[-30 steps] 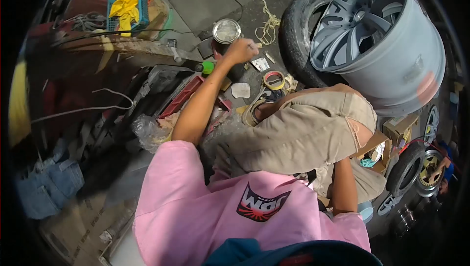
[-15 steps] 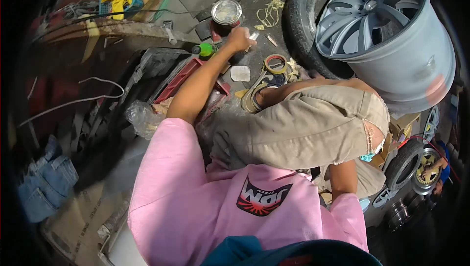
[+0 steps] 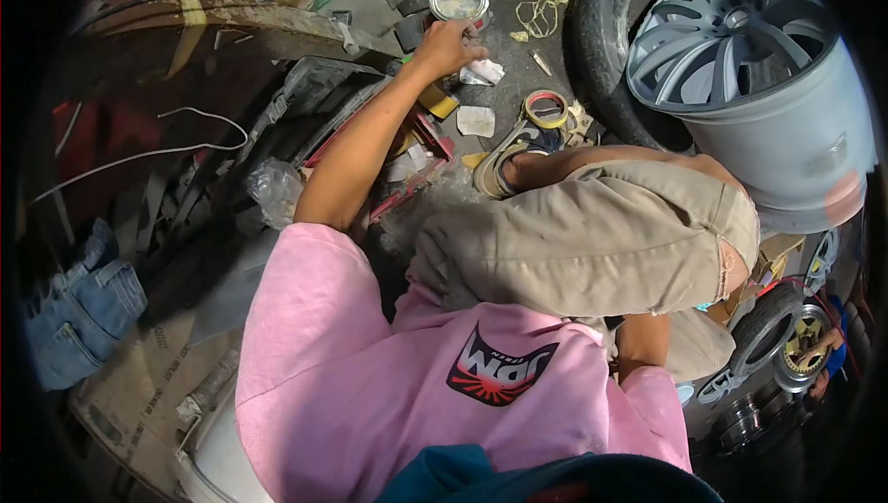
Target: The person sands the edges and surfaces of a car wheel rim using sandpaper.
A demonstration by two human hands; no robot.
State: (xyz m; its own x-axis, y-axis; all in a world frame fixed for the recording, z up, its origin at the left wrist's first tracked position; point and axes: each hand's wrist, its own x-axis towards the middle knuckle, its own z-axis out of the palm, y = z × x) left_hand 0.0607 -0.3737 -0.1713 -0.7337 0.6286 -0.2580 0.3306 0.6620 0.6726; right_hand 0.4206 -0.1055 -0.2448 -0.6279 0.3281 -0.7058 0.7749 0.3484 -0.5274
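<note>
My left hand (image 3: 450, 48) reaches forward to the floor, just beside an open round tin (image 3: 459, 0). Its fingers are bent inward; what they hold, if anything, I cannot make out. A crumpled white piece (image 3: 486, 70) lies by the thumb side of the hand. Close to the wrist is a yellow block (image 3: 437, 101), with a flat whitish square (image 3: 475, 121) on the floor beyond it. My right forearm (image 3: 644, 341) passes behind my bent knee, which hides the right hand.
A large grey wheel rim (image 3: 740, 124) stands at the right against a tire (image 3: 592, 49). A tape roll (image 3: 546, 109) lies by my shoe (image 3: 499, 170). At left are a red tray (image 3: 427, 165) and a plastic bag (image 3: 275, 193). Another person's hand (image 3: 819, 346) is at far right.
The view has shifted, so the floor things sit further right. My left hand has moved closer to the tin's side. The white piece has come apart from the fingertips, and the yellow block now shows.
</note>
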